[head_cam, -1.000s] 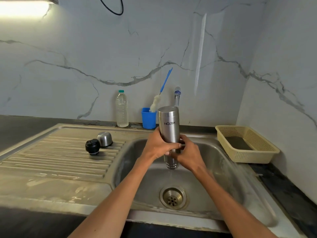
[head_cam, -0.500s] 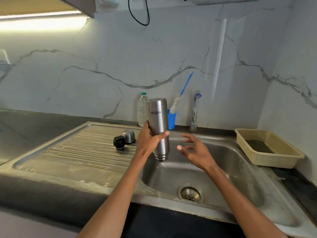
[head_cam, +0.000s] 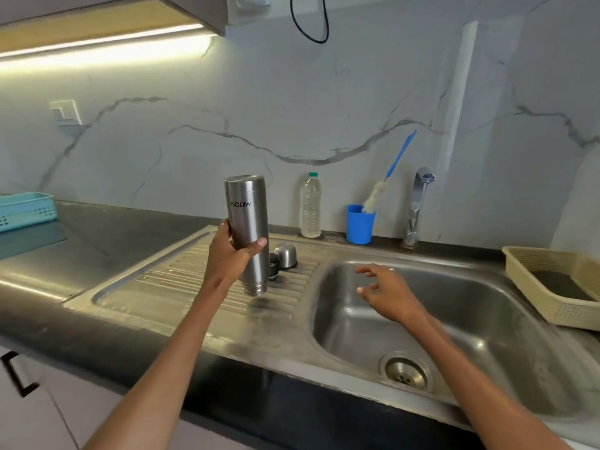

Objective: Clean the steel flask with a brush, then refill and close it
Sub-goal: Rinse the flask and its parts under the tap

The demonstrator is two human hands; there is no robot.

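Left hand point(head_cam: 227, 258) grips the inverted steel flask point(head_cam: 247, 233), mouth down, above the ribbed drainboard point(head_cam: 181, 280); caps point(head_cam: 282, 256) stand just beside it at 3 o'clock. Right hand point(head_cam: 388, 293), fingers spread and holding nothing, hovers over the sink basin point(head_cam: 470, 319). The brush point(head_cam: 381, 186) stands in a blue cup point(head_cam: 358, 224) at 1 o'clock.

Single head-worn wide-angle view, looking forward and down from standing height, facing the marble wall, close over the sink point(head_cam: 337, 358), both forearms entering from the bottom edge.
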